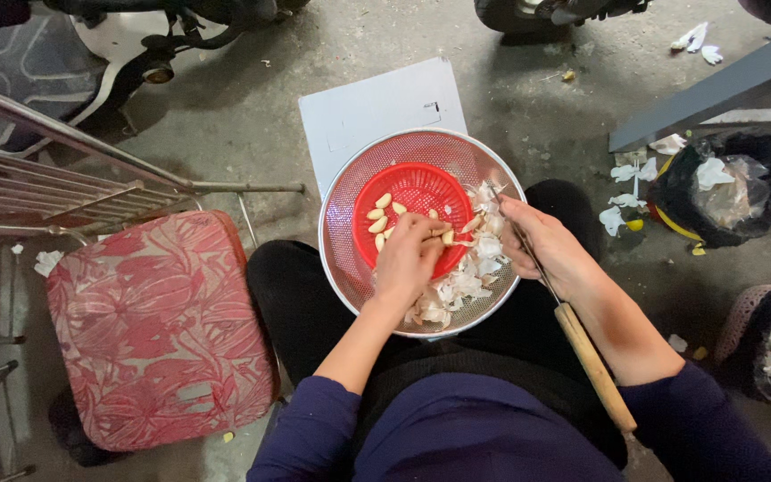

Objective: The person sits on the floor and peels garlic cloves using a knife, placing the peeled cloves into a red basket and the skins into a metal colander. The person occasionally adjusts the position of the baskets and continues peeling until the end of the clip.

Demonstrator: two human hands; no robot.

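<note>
Both hands (475,250) peel garlic (447,236) (knife (573,326) in right)

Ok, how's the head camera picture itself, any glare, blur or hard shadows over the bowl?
Head view: soft, even light, no hard shadows; faint sheen on the round metal mesh colander, no blinding glare; the small red plastic basket and peeled garlic cloves look sharp; left hand and right hand slightly soft; wide-angle bending at the edges.

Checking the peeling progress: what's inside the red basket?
The red basket holds several peeled garlic cloves. The left hand covers its lower right part, so any cloves there are hidden.
</note>
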